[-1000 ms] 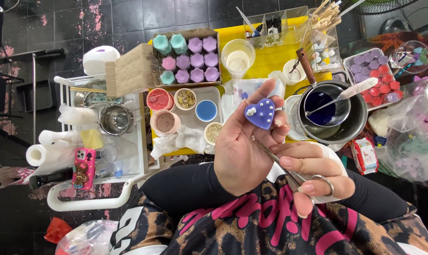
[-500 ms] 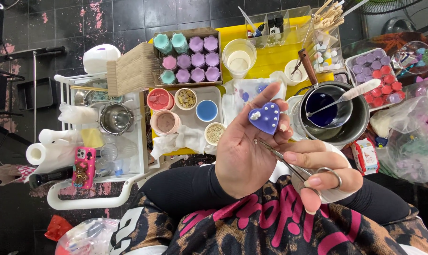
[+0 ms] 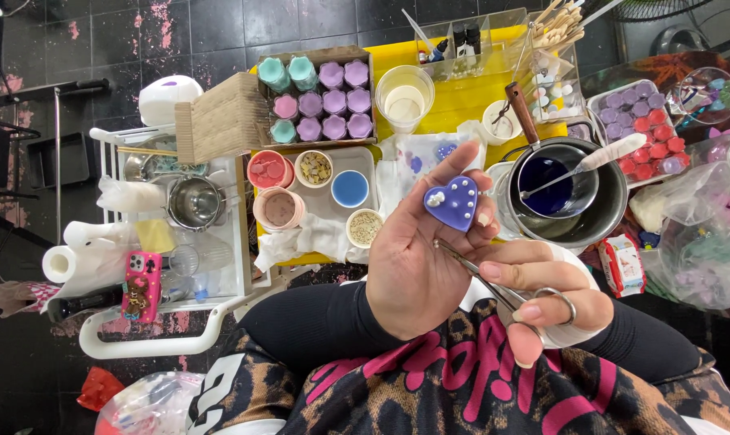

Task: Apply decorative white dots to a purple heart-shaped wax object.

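While we hold the purple heart (image 3: 453, 203) at the fingertips of our raised left hand (image 3: 417, 266), above the desk (image 3: 461, 97) and beside the pot of blue liquid (image 3: 554, 173), a slip could drop it there. Our right hand (image 3: 542, 294) is closed on metal tweezers (image 3: 481, 278), whose tips are hidden behind the left palm. We cannot tell whether they grip anything.

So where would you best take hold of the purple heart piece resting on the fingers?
Probably by its bare side edges. The purple heart lies flat, face up, on the left hand's fingertips, with white decorations on top. Pinching across the lobes from above and the sides avoids those. The right hand holds metal tweezers.
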